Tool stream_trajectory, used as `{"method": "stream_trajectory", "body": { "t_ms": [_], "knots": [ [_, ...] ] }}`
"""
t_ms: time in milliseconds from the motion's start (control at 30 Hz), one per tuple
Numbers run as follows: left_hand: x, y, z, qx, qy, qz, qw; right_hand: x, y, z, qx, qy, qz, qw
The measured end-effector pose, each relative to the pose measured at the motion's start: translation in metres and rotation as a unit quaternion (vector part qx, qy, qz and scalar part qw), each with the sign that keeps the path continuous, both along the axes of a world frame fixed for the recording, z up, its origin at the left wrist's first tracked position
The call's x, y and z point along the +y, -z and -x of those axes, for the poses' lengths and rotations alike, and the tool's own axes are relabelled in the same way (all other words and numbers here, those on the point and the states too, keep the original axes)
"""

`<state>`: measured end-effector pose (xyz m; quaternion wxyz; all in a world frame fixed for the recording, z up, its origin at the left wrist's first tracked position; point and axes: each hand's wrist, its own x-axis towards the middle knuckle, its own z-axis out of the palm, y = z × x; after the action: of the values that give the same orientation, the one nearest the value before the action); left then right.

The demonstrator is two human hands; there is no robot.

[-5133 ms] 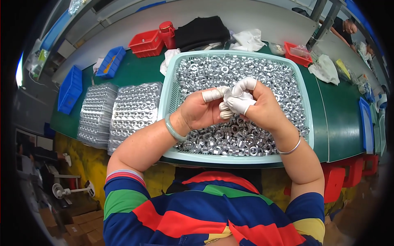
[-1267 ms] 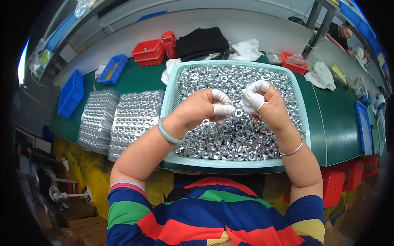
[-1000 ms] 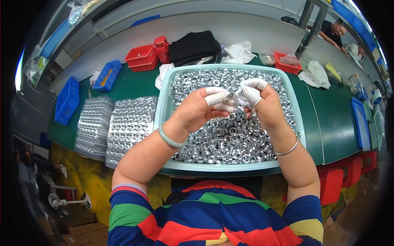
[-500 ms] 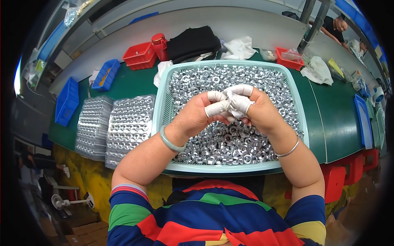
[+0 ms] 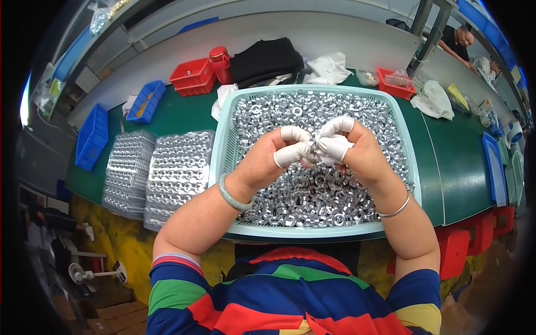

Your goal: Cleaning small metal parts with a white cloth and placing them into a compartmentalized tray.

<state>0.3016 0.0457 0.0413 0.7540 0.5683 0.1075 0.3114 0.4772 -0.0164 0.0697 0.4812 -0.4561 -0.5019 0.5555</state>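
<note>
Both my hands meet above a pale green basket [image 5: 226, 120] heaped with shiny metal rings [image 5: 290, 111]. White covers sleeve the thumb and forefinger of each hand. My left hand [image 5: 272, 156] is closed, pinching a small silvery metal ring [image 5: 314, 139], mostly hidden by the fingertips. Pressed against it from the other side is my right hand [image 5: 360, 148], closed on a bunched white cloth [image 5: 324, 158]. The fingertips of the two hands touch around the piece.
Left of the basket stand two stacks of clear plastic trays filled with rings [image 5: 178, 173] [image 5: 128, 173]. Blue bins [image 5: 92, 137], a red bin [image 5: 192, 77], a red flask [image 5: 220, 64] and black fabric [image 5: 267, 61] lie farther back. Another person [image 5: 455, 44] is at far right.
My fingers have shifted slightly around the piece, and the cloth shows lower between them. My right hand sits a little farther right. The view has moved slightly.
</note>
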Motion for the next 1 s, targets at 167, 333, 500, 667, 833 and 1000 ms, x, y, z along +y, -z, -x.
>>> {"method": "stream_trajectory", "body": {
  "t_ms": [167,333,500,667,833,1000],
  "knots": [
    [-0.004,0.0,0.0,0.017,0.006,0.001,1.0,-0.002,-0.002,0.005,-0.004,0.015,-0.03,0.999],
    [-0.001,0.008,0.002,-0.044,0.03,0.055,0.997,-0.003,-0.003,0.004,-0.048,0.021,-0.009,0.999],
    [-0.005,0.011,0.0,-0.065,0.014,0.086,0.994,-0.002,0.003,0.002,-0.003,-0.002,-0.006,1.0],
    [-0.014,0.008,-0.001,-0.039,-0.007,0.114,0.993,-0.005,0.0,0.005,0.013,-0.021,0.058,0.998],
    [-0.007,0.004,0.002,0.004,0.066,0.152,0.986,-0.006,-0.001,0.008,-0.087,0.034,-0.014,0.996],
    [-0.004,0.001,-0.001,-0.011,0.009,0.226,0.974,-0.004,0.0,0.002,-0.025,0.044,0.021,0.999]
  ]
}}
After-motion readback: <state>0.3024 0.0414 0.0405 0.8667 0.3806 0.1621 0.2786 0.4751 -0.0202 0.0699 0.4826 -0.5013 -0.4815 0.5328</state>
